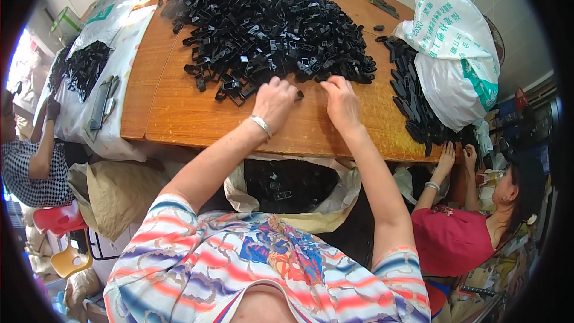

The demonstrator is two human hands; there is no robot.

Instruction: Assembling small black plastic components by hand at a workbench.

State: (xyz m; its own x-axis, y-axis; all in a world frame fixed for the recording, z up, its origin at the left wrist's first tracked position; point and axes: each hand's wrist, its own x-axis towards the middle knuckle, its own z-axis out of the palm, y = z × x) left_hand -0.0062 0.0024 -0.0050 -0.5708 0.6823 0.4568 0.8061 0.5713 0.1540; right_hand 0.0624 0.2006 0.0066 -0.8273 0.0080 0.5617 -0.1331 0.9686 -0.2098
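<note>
A large heap of small black plastic parts, shaped like clips or buckles, is spread over the wooden table. My left hand, with a silver bracelet at the wrist, is closed at the heap's near edge. One black plastic part shows at its fingertips. To the right of it, my right hand has its thumb and fingers drawn together near the heap's edge. What it holds, if anything, is hidden. Beneath the table edge, between my forearms, an open sack contains more black pieces.
Long black pieces lie along the table's right side, beside a white bag. A person in red works there. At the left, another person in a checked top sits near a bundle of thin black pieces. A brown sack stands below.
</note>
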